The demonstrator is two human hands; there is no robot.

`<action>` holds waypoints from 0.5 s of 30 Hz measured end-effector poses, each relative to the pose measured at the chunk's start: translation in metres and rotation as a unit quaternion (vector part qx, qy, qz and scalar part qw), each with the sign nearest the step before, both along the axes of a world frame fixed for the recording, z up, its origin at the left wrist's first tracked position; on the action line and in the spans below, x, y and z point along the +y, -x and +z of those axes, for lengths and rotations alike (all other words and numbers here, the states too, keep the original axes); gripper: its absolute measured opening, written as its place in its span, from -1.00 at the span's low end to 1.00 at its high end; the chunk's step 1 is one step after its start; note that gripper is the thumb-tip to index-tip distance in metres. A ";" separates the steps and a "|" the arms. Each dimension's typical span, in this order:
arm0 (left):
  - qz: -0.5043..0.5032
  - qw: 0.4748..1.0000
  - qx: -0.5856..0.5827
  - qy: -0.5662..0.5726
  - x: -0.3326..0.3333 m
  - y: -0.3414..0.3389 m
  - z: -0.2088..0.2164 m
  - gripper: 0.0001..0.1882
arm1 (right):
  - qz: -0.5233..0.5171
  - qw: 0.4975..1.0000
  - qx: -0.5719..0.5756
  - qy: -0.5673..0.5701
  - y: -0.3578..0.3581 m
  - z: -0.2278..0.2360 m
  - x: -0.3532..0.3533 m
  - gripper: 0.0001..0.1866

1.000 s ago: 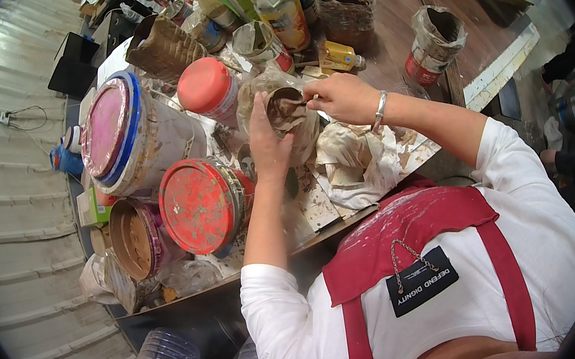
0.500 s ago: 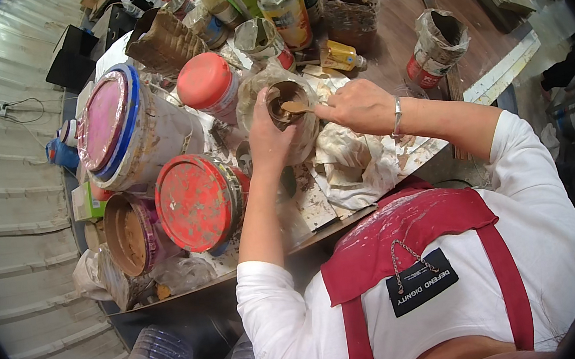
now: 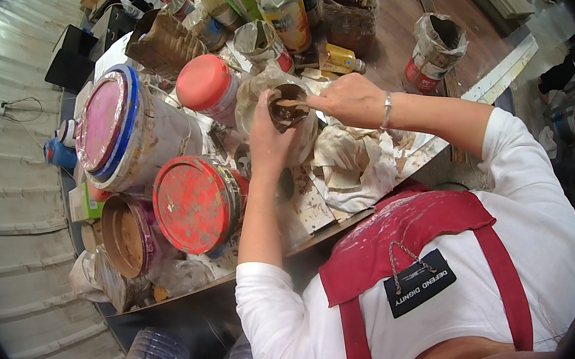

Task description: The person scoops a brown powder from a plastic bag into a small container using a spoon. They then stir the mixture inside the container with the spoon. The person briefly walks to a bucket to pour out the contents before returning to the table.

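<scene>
My left hand [image 3: 271, 139] is wrapped round the side of a cup [image 3: 287, 117] with brown, smeared inner walls. Crumpled clear plastic film [image 3: 306, 138] surrounds the cup. A wooden stirring stick [image 3: 292, 103] reaches over the rim into the cup, its other end pinched in the fingers of my right hand [image 3: 352, 103]. Some dark brown stuff shows inside; how deep it is I cannot tell. Just below my right hand lies a crumpled, stained white cloth [image 3: 353, 165].
Left of my forearm stand a red-lidded tub [image 3: 193, 206], a large blue-rimmed bucket [image 3: 162, 133] and a red-capped jar [image 3: 204, 81]. Bottles and film-wrapped containers crowd the far side, with a small yellow bottle [image 3: 339, 59] lying down. A film-lined can [image 3: 433, 53] stands at the right.
The stick has turned from showing its flat face to nearly edge-on, its tip shifting up and left in the cup. My right hand has moved slightly left; my left hand keeps its hold.
</scene>
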State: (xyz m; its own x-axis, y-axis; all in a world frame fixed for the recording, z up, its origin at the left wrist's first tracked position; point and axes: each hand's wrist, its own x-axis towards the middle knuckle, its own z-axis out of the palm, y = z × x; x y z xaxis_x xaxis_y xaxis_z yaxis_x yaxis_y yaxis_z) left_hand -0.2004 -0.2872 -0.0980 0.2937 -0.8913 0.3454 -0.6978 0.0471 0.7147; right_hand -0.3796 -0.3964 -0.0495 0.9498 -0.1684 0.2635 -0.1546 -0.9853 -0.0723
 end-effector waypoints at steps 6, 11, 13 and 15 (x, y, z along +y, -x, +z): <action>0.006 0.999 0.046 -0.019 0.003 -0.001 0.000 -0.21 | -0.007 0.999 0.044 -0.030 0.006 -0.005 0.014 -0.86; 0.004 0.999 0.012 -0.036 0.003 -0.001 -0.001 -0.21 | -0.002 0.999 0.037 -0.033 0.016 -0.010 0.014 -0.85; 0.004 0.999 0.022 -0.038 0.005 -0.002 0.001 -0.21 | 0.001 0.999 0.026 -0.043 0.017 -0.004 0.017 -0.84; 0.007 0.998 0.038 -0.046 0.005 -0.002 0.003 -0.21 | -0.010 0.999 0.035 -0.040 0.018 -0.003 0.015 -0.83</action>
